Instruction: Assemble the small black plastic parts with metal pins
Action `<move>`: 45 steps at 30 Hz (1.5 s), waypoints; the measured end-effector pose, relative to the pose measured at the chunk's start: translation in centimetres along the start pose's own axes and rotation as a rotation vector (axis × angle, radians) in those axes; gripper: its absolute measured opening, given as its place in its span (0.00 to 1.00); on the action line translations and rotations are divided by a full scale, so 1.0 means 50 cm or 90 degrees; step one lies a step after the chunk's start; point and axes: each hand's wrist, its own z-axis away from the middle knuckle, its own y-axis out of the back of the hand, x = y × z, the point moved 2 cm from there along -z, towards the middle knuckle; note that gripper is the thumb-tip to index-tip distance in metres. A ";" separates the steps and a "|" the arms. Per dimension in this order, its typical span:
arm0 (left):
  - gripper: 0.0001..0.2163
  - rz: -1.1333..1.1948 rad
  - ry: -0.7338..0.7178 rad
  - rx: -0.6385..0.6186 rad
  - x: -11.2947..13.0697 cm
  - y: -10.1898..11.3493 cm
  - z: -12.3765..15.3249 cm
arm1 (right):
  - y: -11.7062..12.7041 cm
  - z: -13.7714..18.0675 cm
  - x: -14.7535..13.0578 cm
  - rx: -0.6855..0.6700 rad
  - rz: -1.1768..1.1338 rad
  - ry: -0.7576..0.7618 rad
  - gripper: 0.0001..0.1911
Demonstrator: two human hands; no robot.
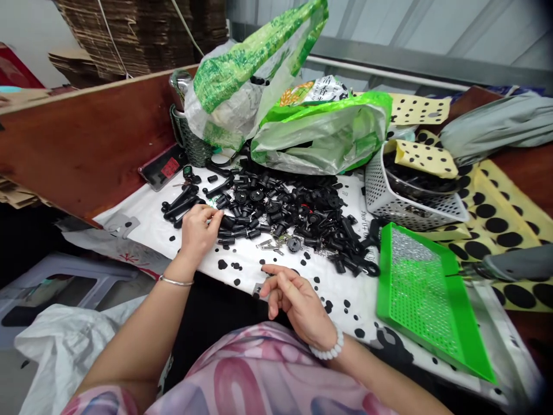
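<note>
My left hand (199, 231) reaches to the left edge of a heap of small black plastic parts (276, 202). Its thumb and fingers are pinched together beside some black cylindrical parts (237, 225); whether one is in the pinch is hidden. Just in front of the table edge, my right hand (298, 300) is turned partly palm up, fingers loosely curled and apart, with nothing seen in it. Thin metal strips (270, 246) lie between the hands, near a round black part (294, 244). Black handle-shaped pieces (181, 202) rest behind my left hand.
A green perforated tray (479, 351) with small silvery pieces sits at the right, near an electric screwdriver (514, 265). Behind it stands a white basket (374, 184). Plastic bags (319, 144), a mug (196, 144) and a phone (162, 167) line the back. A wooden board (86, 138) borders the left.
</note>
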 end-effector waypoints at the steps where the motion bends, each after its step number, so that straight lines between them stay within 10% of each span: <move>1: 0.10 -0.028 -0.013 0.001 -0.006 -0.005 -0.010 | 0.003 0.002 -0.001 -0.001 0.007 0.003 0.17; 9: 0.08 -0.033 -0.069 0.107 0.014 0.033 0.074 | 0.052 0.029 -0.098 0.038 0.186 0.112 0.14; 15: 0.11 -0.025 -0.134 0.093 0.014 0.022 0.148 | 0.164 0.020 -0.236 0.236 0.435 0.273 0.12; 23: 0.12 -0.004 -0.135 0.099 0.023 0.013 0.125 | 0.259 -0.063 -0.331 0.340 1.085 0.247 0.07; 27: 0.06 0.050 -0.255 0.055 0.134 -0.045 0.053 | 0.247 -0.040 -0.336 0.327 1.117 0.247 0.08; 34: 0.10 -0.126 -0.398 -0.299 0.372 -0.247 -0.032 | 0.259 0.071 -0.295 0.307 1.087 0.285 0.10; 45: 0.09 -0.292 -0.418 -0.415 0.425 -0.319 -0.047 | 0.312 0.148 -0.257 0.318 1.021 0.271 0.09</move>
